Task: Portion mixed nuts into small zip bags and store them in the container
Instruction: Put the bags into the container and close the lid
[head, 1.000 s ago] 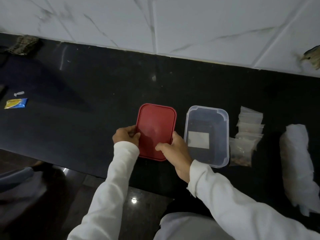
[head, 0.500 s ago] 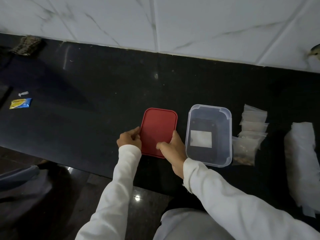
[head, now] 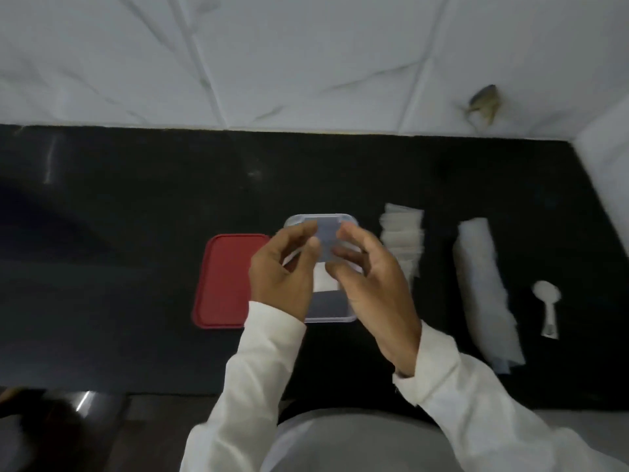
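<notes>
Both hands off the red lid [head: 226, 281] now, left hand [head: 284, 267] and right hand [head: 371, 284] pinching a small clear zip bag [head: 327, 241] above the open clear container [head: 332, 317], lid flat just left of it.

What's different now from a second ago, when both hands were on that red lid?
Both hands let go of the red lid, which now lies flat on the counter. The left hand and right hand rose over the clear container, pinching a small clear bag between them. Container, bag stack and lid kept their places.
</notes>
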A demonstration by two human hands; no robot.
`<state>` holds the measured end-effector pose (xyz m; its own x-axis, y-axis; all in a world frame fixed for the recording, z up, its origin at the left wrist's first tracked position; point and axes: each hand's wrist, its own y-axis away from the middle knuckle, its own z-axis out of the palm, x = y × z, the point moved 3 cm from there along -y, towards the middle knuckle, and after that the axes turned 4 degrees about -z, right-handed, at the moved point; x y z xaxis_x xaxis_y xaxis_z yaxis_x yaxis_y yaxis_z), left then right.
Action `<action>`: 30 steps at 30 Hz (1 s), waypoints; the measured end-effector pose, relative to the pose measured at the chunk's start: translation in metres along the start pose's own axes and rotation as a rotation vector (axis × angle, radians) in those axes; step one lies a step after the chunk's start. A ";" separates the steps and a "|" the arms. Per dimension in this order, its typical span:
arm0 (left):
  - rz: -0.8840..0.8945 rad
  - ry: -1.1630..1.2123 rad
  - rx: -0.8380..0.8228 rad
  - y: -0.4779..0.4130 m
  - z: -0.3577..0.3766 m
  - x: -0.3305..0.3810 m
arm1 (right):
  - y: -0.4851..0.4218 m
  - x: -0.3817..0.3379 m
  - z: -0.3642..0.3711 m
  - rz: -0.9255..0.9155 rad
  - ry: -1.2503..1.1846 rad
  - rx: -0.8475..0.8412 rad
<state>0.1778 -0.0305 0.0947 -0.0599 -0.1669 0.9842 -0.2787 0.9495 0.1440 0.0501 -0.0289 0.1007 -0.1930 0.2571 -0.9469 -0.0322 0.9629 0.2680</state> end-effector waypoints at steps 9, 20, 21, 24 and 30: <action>-0.201 -0.038 -0.436 0.058 0.186 -0.038 | 0.015 0.086 -0.164 -0.079 0.359 0.497; -0.601 -0.151 -0.315 0.043 0.268 -0.108 | -0.017 0.160 -0.216 0.265 0.492 0.129; -0.616 -0.144 -0.313 0.042 0.270 -0.109 | -0.019 0.161 -0.215 0.264 0.482 0.129; -0.645 -0.152 -0.326 0.042 0.277 -0.111 | -0.023 0.171 -0.218 0.317 0.523 0.173; -0.657 -0.076 -0.271 0.045 0.281 -0.109 | -0.007 0.170 -0.232 0.265 0.178 0.218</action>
<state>-0.0978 -0.0448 -0.0351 -0.0311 -0.7356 0.6767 -0.0327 0.6774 0.7349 -0.2099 -0.0108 -0.0208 -0.3343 0.4998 -0.7990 0.2472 0.8646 0.4374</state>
